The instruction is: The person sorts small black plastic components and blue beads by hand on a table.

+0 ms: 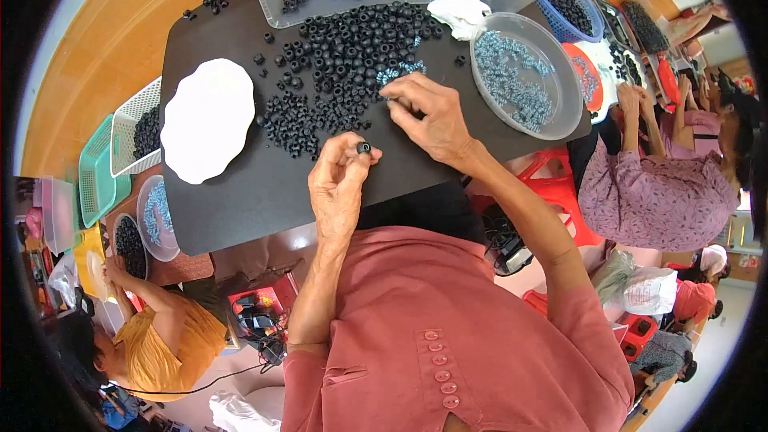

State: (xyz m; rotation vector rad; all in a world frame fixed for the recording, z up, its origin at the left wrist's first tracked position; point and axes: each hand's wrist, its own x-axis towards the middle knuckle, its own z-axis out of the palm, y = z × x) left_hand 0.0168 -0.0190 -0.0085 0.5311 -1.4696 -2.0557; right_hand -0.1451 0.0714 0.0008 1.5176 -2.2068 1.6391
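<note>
My left hand (pixel 336 184) is closed around a small black cylindrical cap (pixel 364 147), its hollow end facing up between thumb and fingers. To its right, my right hand (pixel 430 116) is held in a pinch over the table; what lies between its fingertips is too small to make out. Just beyond those fingertips is a little cluster of small bluish metal pieces, which look like screws (pixel 398 72). A large heap of black round hollow knobs (pixel 352 48) covers the middle of the dark table (pixel 240 200). Smaller black caps (pixel 292 124) are spread nearer my left hand.
A clear bin (pixel 276 0) of black knobs stands at the far edge. On the right sit a round clear tub (pixel 572 84) of bluish pieces and a white cloth (pixel 460 14). A white scalloped tray (pixel 208 120) lies left. Co-workers in yellow (pixel 188 336) and purple (pixel 656 192) sit either side.
</note>
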